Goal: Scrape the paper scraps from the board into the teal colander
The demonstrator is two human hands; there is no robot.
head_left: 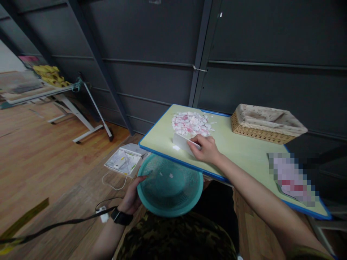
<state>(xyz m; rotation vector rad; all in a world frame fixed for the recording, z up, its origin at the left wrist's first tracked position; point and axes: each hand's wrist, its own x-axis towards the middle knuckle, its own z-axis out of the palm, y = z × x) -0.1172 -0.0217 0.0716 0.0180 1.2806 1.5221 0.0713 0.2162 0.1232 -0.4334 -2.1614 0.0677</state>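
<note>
My left hand [132, 195] grips the rim of a teal plastic colander [170, 202], held just below the near edge of the table [230, 144]. A few white scraps lie inside it. In my right hand [204, 148] is a flat white card [181, 141], tilted with its lower edge near the tabletop. Right beside the card's near side lies a small white scrap [176, 147]. Beyond the card spreads a heap of white and pink paper scraps [191, 122].
A lined wicker basket [260, 133] stands at the table's back right, with a blurred-out sheet [292, 180] nearer. On the floor at left are an opened white box [123, 160], cables and a white plug [103, 214]. Another table [29, 94] bears yellow items [51, 75].
</note>
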